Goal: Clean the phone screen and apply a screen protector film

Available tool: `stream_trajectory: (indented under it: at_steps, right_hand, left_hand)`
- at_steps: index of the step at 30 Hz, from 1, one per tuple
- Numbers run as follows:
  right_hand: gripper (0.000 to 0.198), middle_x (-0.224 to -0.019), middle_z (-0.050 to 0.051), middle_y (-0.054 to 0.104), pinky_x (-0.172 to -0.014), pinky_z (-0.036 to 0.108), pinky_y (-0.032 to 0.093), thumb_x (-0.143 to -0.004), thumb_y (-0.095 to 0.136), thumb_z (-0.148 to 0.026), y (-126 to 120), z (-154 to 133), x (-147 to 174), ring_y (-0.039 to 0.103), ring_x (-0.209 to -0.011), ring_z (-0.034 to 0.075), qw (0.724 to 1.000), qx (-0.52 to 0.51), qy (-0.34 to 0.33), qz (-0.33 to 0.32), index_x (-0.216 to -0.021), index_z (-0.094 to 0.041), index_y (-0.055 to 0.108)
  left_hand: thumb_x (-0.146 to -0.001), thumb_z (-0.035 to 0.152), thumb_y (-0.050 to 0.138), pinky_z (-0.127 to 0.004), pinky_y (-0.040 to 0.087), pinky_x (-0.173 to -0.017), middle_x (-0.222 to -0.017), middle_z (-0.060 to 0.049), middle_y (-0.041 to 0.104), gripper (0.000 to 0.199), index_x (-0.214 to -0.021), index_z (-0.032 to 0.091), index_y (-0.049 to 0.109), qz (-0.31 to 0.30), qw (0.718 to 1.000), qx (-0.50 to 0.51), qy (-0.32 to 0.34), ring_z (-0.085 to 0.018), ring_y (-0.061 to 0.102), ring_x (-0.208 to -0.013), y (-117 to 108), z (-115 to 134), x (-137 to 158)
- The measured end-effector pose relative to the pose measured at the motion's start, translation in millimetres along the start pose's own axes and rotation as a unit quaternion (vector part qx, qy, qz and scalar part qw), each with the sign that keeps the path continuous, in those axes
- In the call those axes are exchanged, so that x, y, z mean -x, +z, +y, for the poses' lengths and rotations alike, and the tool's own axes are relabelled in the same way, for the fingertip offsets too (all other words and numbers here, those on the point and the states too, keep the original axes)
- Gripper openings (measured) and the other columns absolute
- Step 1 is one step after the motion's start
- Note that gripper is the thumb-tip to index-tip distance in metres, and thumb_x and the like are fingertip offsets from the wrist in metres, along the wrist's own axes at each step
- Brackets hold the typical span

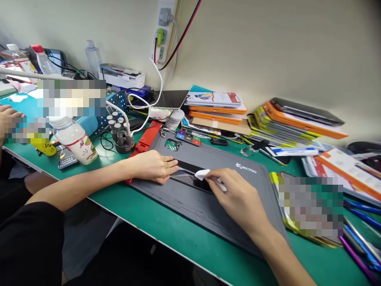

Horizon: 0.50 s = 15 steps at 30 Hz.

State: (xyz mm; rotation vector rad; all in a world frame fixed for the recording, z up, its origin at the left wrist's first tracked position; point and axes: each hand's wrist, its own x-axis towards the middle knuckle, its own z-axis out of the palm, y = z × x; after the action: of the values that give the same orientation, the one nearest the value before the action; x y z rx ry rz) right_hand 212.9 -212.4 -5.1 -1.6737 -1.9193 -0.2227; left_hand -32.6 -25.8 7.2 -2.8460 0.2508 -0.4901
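A dark, glossy phone-like panel (186,174) lies flat on a grey work mat (175,204). My left hand (154,166) is closed over its left end, fingers bent and pressed down; that end is hidden. Over the panel's right part, my right hand (238,196) pinches a small white wipe-like piece (201,174), its pointed end close to the dark surface. A pale stick-like end also shows at these fingers; whether it belongs to the white piece I cannot tell. Small metal parts (172,145) rest in the mat's upper left corner.
Left of the mat stand a red fixture (147,139), a screwdriver holder (120,137) and a milky bottle (74,139). Behind are stacked orange-edged boxes (218,109). A yellow-edged packet (282,206) and blue-handled pliers (361,208) lie right. Another person's hand (10,119) rests far left.
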Motion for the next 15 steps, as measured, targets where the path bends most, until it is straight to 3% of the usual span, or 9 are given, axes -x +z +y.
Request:
stream_trajectory:
  at_steps: [4,7,15]
  right_hand:
    - [0.015,-0.106,0.005,0.078,-0.082,0.037,0.058,-0.106,0.057,-0.022,0.2,2.9,-0.5,0.075,-0.093,0.023,0.998,-0.027,-0.055,-0.025,-0.113,-0.027,0.070]
    - [0.020,-0.106,0.004,0.079,-0.080,0.035,0.057,-0.105,0.060,-0.022,1.6,4.3,0.2,0.075,-0.090,0.021,0.993,-0.043,-0.105,-0.027,-0.119,-0.028,0.072]
    - [0.033,-0.108,0.008,0.076,-0.079,0.033,0.057,-0.110,0.052,-0.027,4.6,-1.4,-2.7,0.074,-0.091,0.021,0.989,-0.009,-0.144,0.009,-0.141,-0.021,0.063]
  left_hand:
    - [-0.100,0.027,0.058,-0.027,0.062,-0.073,-0.133,-0.012,0.077,0.032,-0.123,0.016,0.076,-0.044,0.999,0.003,-0.020,-0.021,0.076,-0.116,-0.3,2.7,-0.9]
    - [-0.099,0.026,0.059,-0.027,0.062,-0.073,-0.135,-0.013,0.076,0.031,-0.124,0.017,0.075,-0.042,0.999,0.012,-0.024,-0.022,0.075,-0.119,0.2,4.6,-1.2]
    - [-0.100,0.027,0.058,-0.025,0.058,-0.068,-0.132,-0.014,0.077,0.030,-0.121,0.018,0.076,-0.048,0.998,0.010,-0.029,-0.021,0.076,-0.111,5.9,7.4,0.0]
